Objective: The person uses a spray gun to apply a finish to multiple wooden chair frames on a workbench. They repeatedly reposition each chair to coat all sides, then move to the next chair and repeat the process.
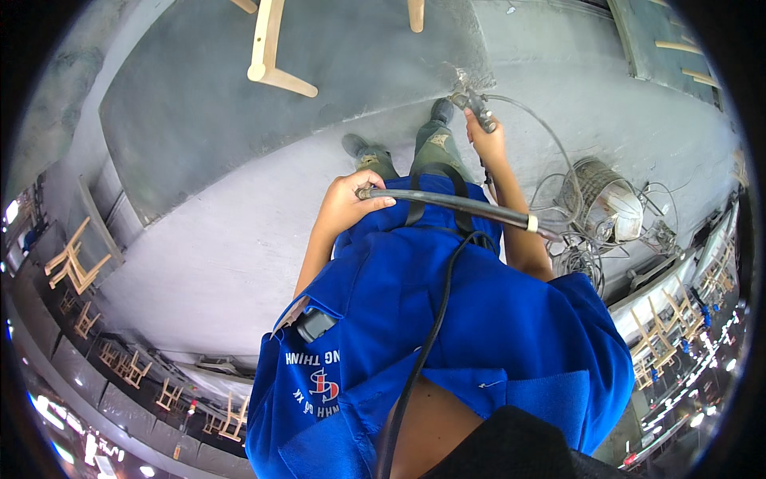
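Note:
My right hand (486,140) is closed around the grip of a spray gun (472,104), held out in front of me with its head pointing away. A thin grey hose (546,128) curves from the gun off to the right. Close to my waist, my left hand (351,198) pinches the end of a long black tube (447,203) between thumb and fingers. The tube crosses my body toward the right and passes over my right forearm, with a pale band near its far end.
A pale wooden chair part (266,48) stands out over the grey panel (191,104) ahead. To my right sits a coated bucket (594,191) among tangled hoses (581,259). A black cable (435,331) runs down my blue jacket. Several wooden chair frames (76,259) hang around the rim.

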